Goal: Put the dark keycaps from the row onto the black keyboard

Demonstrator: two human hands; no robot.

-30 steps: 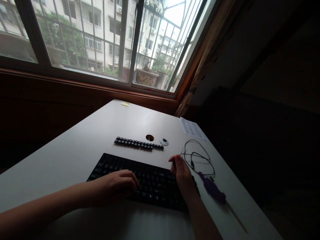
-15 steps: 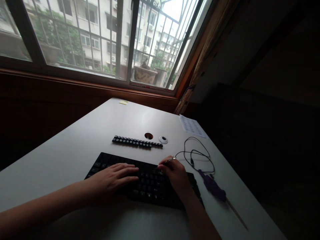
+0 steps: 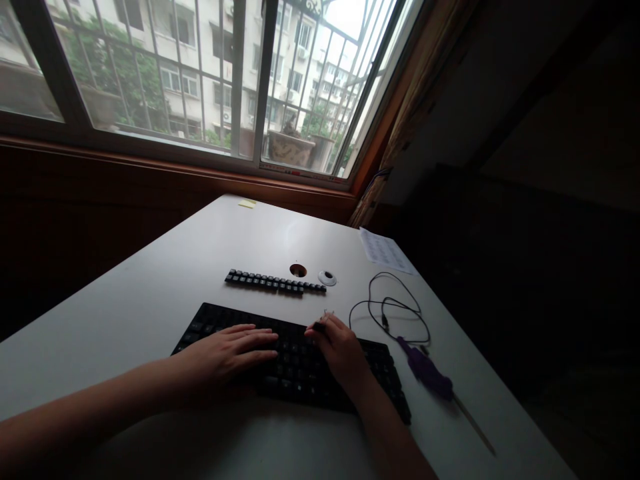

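Note:
A black keyboard (image 3: pixel 295 363) lies on the white table in front of me. Across its left part rests my left hand (image 3: pixel 235 353), palm down, fingers stretched out over the keys. My right hand (image 3: pixel 340 343) is closed above the right half, near the back edge. Thin metal wires of what looks like a keycap puller (image 3: pixel 327 313) stick out above its fingers. A small black piece (image 3: pixel 319 327), probably a keycap, shows at the fingertips. Behind the keyboard, loose black keycaps (image 3: pixel 265 283) are lined up in rows.
A round hole (image 3: pixel 298 271) and a white ring-shaped cover (image 3: pixel 327 278) are behind the keycaps. At the right lie a coiled black cable (image 3: pixel 373 300) and a purple-handled tool (image 3: pixel 430 375) with a long shaft. Printed paper (image 3: pixel 385 251) and a yellow note (image 3: pixel 247 204) are farther back.
My right hand has shifted slightly left and turned, so the wires now point upward and the small black piece shows at the fingertips. My left hand has stayed in place.

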